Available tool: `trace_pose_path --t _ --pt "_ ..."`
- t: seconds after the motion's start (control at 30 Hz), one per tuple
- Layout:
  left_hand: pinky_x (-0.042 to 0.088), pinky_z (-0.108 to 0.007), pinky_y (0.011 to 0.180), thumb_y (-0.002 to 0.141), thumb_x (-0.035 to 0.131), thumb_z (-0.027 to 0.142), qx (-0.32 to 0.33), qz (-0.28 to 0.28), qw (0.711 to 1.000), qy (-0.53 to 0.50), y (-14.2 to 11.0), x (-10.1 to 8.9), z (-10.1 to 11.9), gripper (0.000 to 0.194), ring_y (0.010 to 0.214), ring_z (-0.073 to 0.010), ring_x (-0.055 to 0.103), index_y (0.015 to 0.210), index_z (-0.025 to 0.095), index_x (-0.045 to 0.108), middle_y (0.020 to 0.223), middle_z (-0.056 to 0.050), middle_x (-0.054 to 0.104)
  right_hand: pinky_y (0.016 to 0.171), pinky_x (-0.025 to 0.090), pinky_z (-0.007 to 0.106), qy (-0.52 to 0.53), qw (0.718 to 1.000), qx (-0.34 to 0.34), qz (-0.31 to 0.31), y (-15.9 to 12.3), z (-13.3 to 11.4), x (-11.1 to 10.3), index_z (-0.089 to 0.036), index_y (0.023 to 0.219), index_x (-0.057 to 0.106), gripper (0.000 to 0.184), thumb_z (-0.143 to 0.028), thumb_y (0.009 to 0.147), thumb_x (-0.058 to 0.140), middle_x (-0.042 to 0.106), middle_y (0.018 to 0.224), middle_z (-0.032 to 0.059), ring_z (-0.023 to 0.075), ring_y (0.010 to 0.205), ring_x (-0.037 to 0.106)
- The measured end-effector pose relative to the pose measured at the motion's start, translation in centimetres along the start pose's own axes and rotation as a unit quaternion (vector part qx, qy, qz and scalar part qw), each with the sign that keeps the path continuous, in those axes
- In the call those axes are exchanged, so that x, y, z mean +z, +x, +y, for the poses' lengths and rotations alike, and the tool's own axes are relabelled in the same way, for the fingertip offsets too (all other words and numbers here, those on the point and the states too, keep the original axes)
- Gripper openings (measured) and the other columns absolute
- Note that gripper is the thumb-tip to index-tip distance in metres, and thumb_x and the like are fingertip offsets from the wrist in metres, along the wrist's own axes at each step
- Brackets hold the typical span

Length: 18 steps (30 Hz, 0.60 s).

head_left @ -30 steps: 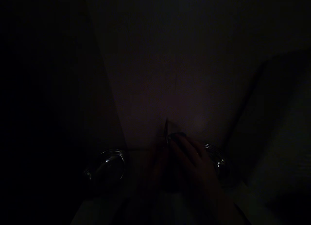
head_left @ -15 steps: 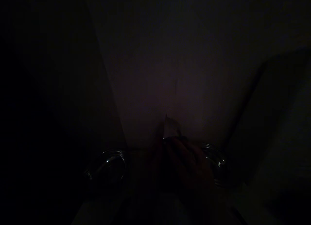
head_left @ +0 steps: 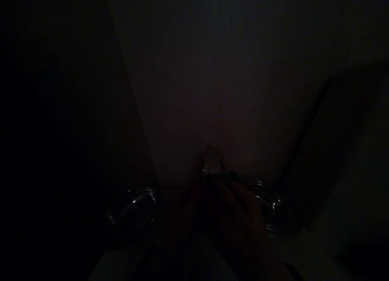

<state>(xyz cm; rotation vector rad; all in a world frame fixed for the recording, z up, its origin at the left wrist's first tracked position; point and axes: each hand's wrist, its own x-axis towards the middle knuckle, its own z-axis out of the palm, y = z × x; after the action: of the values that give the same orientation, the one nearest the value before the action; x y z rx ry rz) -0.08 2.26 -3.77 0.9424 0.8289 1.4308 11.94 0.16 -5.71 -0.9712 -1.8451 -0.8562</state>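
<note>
The view is very dark, so only outlines show. My right hand (head_left: pixel 238 216) lies low in the middle with its fingers curled over a dark object (head_left: pixel 220 177), whose kind I cannot make out. A small pale piece (head_left: pixel 214 161) with a thin bright edge sticks up just beyond the fingertips. Close on the other side of the dark object is my left hand (head_left: pixel 182 212), faint and mostly lost in shadow. Its fingers seem closed against the same object.
A shiny rounded bowl-like dish (head_left: pixel 138 208) stands left of my hands, and a similar shiny dish (head_left: pixel 269 206) is on the right, partly behind my right hand. A pale flat surface (head_left: pixel 194 90) stretches beyond. A dark slanting shape (head_left: pixel 322 139) lies at the right.
The picture has grown slightly darker. My right hand has shifted a little on the dark object, and the pale piece looks slightly changed in shape. Both dishes stay put.
</note>
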Motion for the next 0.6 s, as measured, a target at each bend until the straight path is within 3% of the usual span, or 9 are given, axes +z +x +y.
trace_pose_path --t 0.17,0.4,0.53,0.6 --pt "0.055 -0.032 0.085 0.076 0.068 0.036 -0.002 -0.021 1.0 0.009 -0.8 0.8 0.7 0.022 0.093 -0.0233 0.071 0.089 0.019 0.076 0.096 -0.007 0.076 0.086 0.047 0.048 0.001 1.0 0.013 -0.019 0.3 0.9 -0.5 -0.011 0.126 0.056 0.036 -0.013 0.091 0.05 0.06 0.126 0.0148 0.031 0.11 0.049" --pt "0.05 -0.036 0.097 0.074 0.069 0.029 0.009 -0.064 0.995 0.073 -0.9 1.0 1.1 0.017 0.103 -0.024 0.068 0.089 0.024 0.078 0.102 -0.003 0.075 0.082 0.051 0.048 -0.018 0.996 0.066 -0.053 1.0 3.3 -1.2 -0.009 0.127 0.054 0.037 -0.02 0.092 0.047 0.061 0.122 0.0178 0.03 0.103 0.054" --pt "0.053 -0.033 0.091 0.074 0.071 0.035 -0.004 -0.062 0.997 0.045 -0.5 0.7 0.6 0.024 0.1 -0.0231 0.069 0.092 0.021 0.077 0.101 -0.005 0.075 0.084 0.05 0.047 -0.013 0.998 0.041 -0.037 0.6 2.5 -0.8 -0.012 0.128 0.055 0.038 -0.018 0.09 0.052 0.06 0.125 0.0163 0.0302 0.108 0.051" --pt "0.053 -0.032 0.089 0.072 0.072 0.038 -0.002 -0.032 0.999 0.034 -0.3 0.4 0.3 0.026 0.097 -0.0227 0.069 0.09 0.02 0.077 0.1 -0.005 0.076 0.085 0.049 0.046 -0.016 0.999 0.014 -0.03 0.3 1.6 -0.6 -0.014 0.126 0.058 0.036 -0.016 0.09 0.052 0.061 0.124 0.0143 0.0294 0.11 0.05"
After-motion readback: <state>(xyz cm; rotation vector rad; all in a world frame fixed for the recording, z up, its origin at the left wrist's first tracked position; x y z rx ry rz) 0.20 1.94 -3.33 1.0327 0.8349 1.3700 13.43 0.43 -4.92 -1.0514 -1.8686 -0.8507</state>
